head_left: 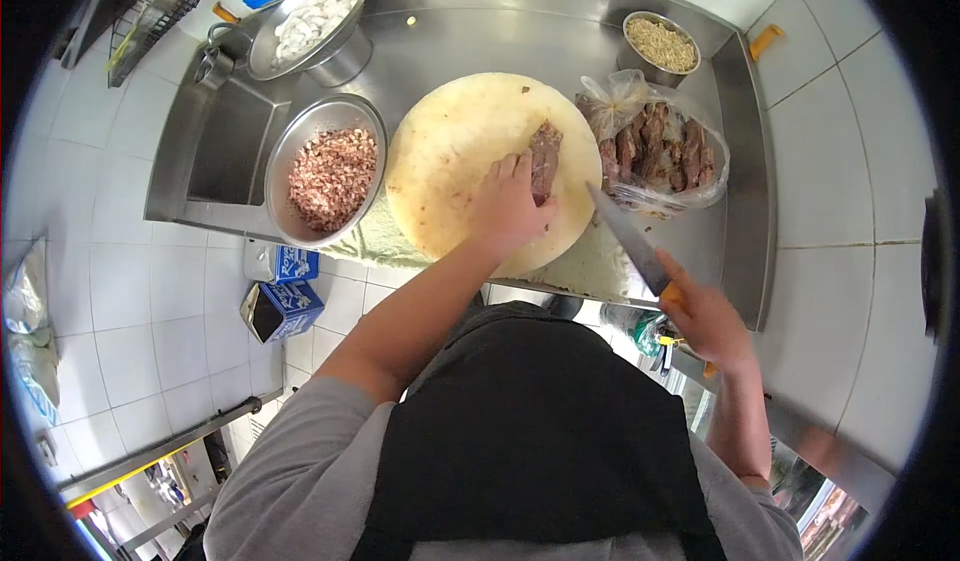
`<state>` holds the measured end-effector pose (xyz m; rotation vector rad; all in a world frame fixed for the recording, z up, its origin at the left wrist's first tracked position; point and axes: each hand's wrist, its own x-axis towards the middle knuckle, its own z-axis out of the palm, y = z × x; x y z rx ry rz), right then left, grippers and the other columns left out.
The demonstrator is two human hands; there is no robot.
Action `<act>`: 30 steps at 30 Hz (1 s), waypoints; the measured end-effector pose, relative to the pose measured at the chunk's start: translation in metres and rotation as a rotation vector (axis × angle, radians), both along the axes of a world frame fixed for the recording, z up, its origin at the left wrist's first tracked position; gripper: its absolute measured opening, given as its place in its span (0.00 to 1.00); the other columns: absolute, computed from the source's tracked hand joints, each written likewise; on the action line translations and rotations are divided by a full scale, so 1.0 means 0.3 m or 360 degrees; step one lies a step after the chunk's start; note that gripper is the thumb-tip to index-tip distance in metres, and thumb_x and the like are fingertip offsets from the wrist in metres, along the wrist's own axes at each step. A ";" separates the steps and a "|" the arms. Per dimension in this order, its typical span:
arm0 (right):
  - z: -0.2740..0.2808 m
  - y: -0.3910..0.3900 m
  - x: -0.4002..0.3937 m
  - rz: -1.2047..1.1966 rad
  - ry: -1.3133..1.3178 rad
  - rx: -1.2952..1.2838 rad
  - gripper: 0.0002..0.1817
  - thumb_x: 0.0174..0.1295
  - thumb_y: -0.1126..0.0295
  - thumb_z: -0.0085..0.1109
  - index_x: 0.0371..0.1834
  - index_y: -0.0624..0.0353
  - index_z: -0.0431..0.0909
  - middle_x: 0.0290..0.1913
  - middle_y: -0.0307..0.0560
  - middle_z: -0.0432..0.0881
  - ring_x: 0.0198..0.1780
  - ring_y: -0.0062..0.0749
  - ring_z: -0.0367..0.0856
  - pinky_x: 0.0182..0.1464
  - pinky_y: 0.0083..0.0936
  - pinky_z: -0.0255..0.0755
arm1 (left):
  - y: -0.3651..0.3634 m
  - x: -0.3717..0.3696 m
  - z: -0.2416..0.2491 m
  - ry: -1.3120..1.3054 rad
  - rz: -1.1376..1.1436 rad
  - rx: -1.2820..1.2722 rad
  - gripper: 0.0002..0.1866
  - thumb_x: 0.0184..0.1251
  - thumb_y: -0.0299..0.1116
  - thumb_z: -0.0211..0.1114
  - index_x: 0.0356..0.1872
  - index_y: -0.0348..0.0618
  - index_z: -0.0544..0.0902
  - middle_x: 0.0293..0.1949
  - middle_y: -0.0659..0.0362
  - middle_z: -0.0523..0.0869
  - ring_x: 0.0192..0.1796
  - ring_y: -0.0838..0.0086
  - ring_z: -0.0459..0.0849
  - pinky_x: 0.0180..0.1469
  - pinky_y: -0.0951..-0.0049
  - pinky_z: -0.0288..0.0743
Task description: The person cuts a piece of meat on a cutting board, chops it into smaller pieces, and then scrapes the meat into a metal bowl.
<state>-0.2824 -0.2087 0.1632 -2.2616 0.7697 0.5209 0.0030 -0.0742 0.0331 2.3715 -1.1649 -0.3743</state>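
Note:
A dark brown strip of cooked meat (pixel 544 159) lies lengthwise on a thick round cutting board (pixel 440 151). My left hand (pixel 508 201) rests on the board against the strip's left side, fingers curled at its edge and thumb near its lower end, holding it in place. To the right of the board, my right hand (pixel 705 316) is wrapped round the orange handle of a large knife (pixel 630 241). The blade points up and left, its tip by the board's right edge and apart from the meat.
A steel bowl (pixel 375 126) of diced meat stands left of the board. An open plastic bag (pixel 715 196) of meat strips lies to its right. Behind are a container of grainy flakes (pixel 660 45) and a bowl of white pieces (pixel 318 16). A sink basin (pixel 235 151) is at left.

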 end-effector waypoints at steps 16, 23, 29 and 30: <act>-0.116 0.150 0.183 -0.0053 -0.0233 0.0163 0.35 0.77 0.64 0.53 0.86 0.47 0.54 0.40 0.70 0.87 0.39 0.65 0.89 0.48 0.52 0.82 | 0.154 0.018 -0.101 0.0099 -0.0193 -0.0417 0.39 0.68 0.45 0.71 0.76 0.36 0.69 0.70 0.39 0.73 0.73 0.44 0.71 0.76 0.51 0.63; -0.040 0.195 0.243 -0.0165 0.0036 0.0255 0.35 0.77 0.63 0.52 0.86 0.48 0.54 0.40 0.71 0.87 0.42 0.67 0.88 0.52 0.57 0.79 | 0.134 -0.016 -0.150 -0.0289 -0.0146 -0.0242 0.35 0.81 0.45 0.55 0.78 0.28 0.63 0.80 0.36 0.62 0.81 0.44 0.62 0.81 0.49 0.56; -0.087 0.220 0.304 0.0013 0.0047 -0.0103 0.36 0.78 0.62 0.51 0.87 0.47 0.50 0.39 0.70 0.87 0.40 0.68 0.87 0.50 0.58 0.79 | 0.134 -0.021 -0.135 -0.0356 -0.0173 -0.0179 0.36 0.83 0.46 0.52 0.79 0.27 0.60 0.81 0.36 0.61 0.84 0.46 0.57 0.83 0.50 0.51; -0.084 0.214 0.339 0.0011 0.0072 -0.0107 0.36 0.78 0.62 0.51 0.86 0.48 0.51 0.39 0.70 0.87 0.41 0.68 0.87 0.50 0.59 0.79 | 0.135 -0.021 -0.132 -0.0347 -0.0166 -0.0173 0.36 0.83 0.46 0.52 0.79 0.27 0.60 0.81 0.36 0.61 0.84 0.46 0.57 0.83 0.50 0.51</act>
